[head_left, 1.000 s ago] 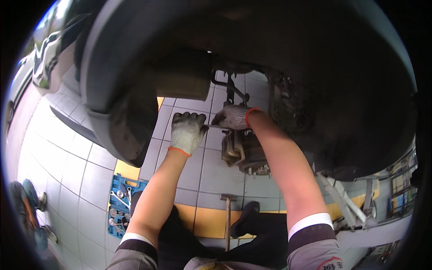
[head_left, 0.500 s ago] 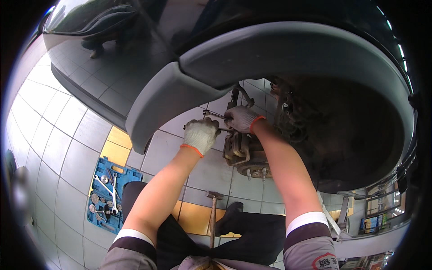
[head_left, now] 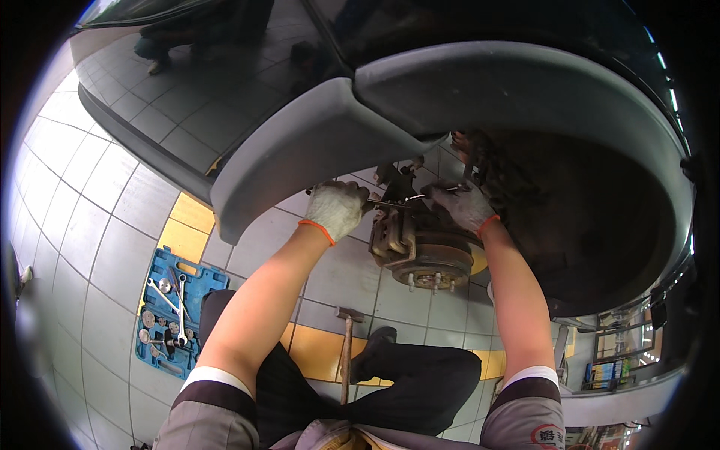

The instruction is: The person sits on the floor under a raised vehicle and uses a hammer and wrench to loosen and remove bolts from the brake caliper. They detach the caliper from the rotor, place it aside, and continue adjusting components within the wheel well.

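Metal tools (head_left: 388,203), gripped by left hand (head_left: 335,208) and right hand (head_left: 463,208), overhang tiled floor (head_left: 97,255) (yellow-banded).

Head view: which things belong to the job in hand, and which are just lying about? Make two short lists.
Part of the job:
slim metal rod in the left hand
metal tool, type unclear, in the right hand
brake caliper and brake disc, near the hands

Not in use:
hammer by the boot
blue tool case on the floor
two combination wrenches in it
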A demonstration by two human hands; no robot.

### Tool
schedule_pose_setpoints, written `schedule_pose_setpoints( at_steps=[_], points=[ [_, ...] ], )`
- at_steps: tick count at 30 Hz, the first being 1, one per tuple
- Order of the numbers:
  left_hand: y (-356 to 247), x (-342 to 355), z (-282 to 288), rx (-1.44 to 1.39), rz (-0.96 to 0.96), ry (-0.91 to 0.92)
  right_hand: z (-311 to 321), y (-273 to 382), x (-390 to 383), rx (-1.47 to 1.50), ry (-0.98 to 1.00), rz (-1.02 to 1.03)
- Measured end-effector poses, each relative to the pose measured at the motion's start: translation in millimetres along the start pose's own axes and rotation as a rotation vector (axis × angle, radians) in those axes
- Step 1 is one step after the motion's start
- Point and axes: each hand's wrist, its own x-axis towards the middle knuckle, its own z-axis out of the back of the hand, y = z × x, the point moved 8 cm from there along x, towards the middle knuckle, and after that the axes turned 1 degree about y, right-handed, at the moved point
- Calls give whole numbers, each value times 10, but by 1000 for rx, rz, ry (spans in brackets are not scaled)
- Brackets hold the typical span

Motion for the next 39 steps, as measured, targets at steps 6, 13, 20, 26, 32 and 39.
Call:
schedule_pose_setpoints(
  at_steps=[6,13,20,26,32,39],
  points=[
    [140,-16,201,-12,179,86,72,-270,-269,118,-232,-247],
    [592,-55,226,-454,440,227,304,168,-106,-212,-315,-31],
    [1112,-143,-467,-869,645,-267,608,328,388,-265,-185,-138],
    [1113,-18,-697,-848,301,-418,326,543,421,-565,51,76],
    [1255,-119,-829,-786,472,-402,191,263,517,-586,293,-122],
    [1144,-152,-612,-670,450,-392,82,564,686,-583,156,-65]
  ],
)
